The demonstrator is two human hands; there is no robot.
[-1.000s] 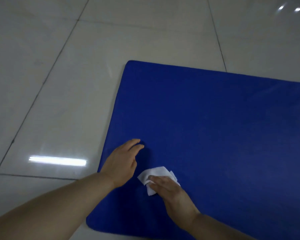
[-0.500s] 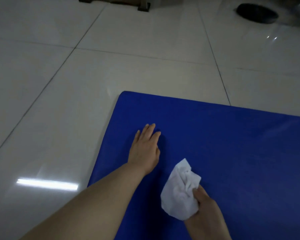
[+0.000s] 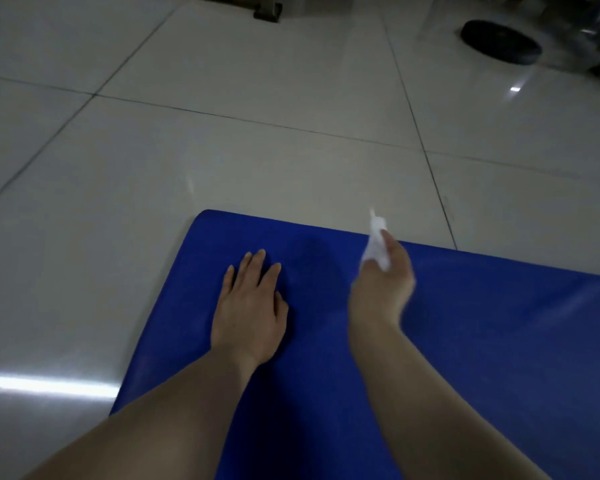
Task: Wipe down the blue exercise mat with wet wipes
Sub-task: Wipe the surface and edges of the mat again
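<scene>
The blue exercise mat lies on a pale tiled floor, its far left corner rounded. My left hand rests flat on the mat near that corner, fingers straight and pointing away from me. My right hand is raised above the mat near its far edge and holds a crumpled white wet wipe between thumb and fingers. The wipe sticks up out of the hand and is blurred by motion.
Glossy floor tiles surround the mat on the left and beyond. A flat black round object lies on the floor at the far right. A dark furniture foot stands at the top edge.
My right hand lifted the wipe off the mat and swung it forward and up toward the far edge. The left hand slid forward and flattened. The view tilted up, showing more floor.
</scene>
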